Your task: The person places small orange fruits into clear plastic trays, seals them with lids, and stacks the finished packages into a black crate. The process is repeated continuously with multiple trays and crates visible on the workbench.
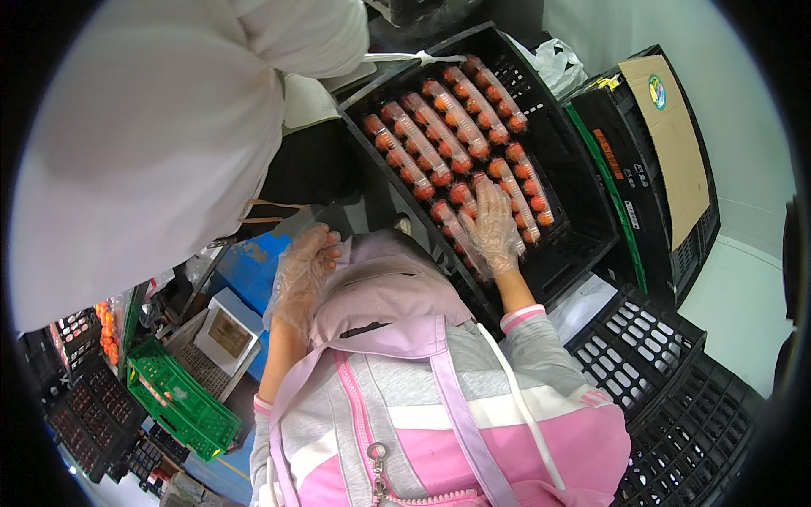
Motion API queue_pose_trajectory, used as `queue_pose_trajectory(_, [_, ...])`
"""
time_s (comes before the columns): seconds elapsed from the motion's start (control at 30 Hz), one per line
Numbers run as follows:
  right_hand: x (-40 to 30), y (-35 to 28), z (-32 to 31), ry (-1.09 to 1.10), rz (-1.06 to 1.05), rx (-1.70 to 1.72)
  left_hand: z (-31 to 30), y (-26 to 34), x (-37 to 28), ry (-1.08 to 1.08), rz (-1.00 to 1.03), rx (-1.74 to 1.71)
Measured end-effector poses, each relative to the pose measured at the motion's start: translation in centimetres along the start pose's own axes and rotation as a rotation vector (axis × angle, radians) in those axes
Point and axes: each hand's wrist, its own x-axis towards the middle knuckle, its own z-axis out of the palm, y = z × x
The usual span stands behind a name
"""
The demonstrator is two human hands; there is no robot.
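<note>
Inside a large black plastic crate (580,225) lie several long clear plastic packs of small red fruit (437,130), in two rows. My right hand (495,222), in a clear plastic glove, rests over packs of the nearer row, its fingers on them; whether it grips one I cannot tell. One pack (455,231) shows just left of that hand. My left hand (307,269), also gloved, is raised beside my lap, away from the crate, with its fingers bent; nothing is plainly held in it. A white string (423,58) runs to the crate's far edge.
Another person in white clothing (146,146) stands close at the upper left. Black crates with a cardboard sheet (671,146) stand to the right, with black crates (633,355) at the lower right. At the lower left are a green crate (184,399) and a white box (231,329).
</note>
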Motion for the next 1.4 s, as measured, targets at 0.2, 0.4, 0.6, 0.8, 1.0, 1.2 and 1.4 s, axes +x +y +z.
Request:
queue_pose_trajectory(0.2, [0.8, -2.4, -2.4, 0.002, 0.176, 0.099, -3.4, 1.2, -1.2, -0.007, -0.014, 0.053])
queue_pose_trajectory(0.4, [4.8, -15.9, -8.0, 0.277, -0.083, 0.446, -10.9, 1.9, -4.5, 0.054, 0.062, -0.055])
queue_pose_trajectory(0.6, [5.2, -34.3, -5.6, -0.129, -0.468, 0.682, -22.6, 3.1, -6.6, 0.016, 0.175, -0.232])
queue_pose_trajectory(0.8, [3.6, -50.0, -1.4, -0.334, -0.953, 0.777, -34.5, 1.1, -10.2, 0.135, 0.24, -0.549])
queue_pose_trajectory(1.0, [4.2, -59.5, -1.1, -0.461, -1.134, 0.762, -42.1, -3.0, -12.0, 0.294, 0.321, -0.914])
queue_pose_trajectory(1.2, [8.5, -68.5, 1.5, -0.648, -1.138, 0.8, -46.6, -1.2, -12.4, 0.406, 0.35, -1.108])
queue_pose_trajectory(1.4, [15.8, -83.1, 7.5, -0.896, -0.764, 0.858, -52.6, 3.3, -11.5, 0.474, 0.48, -1.19])
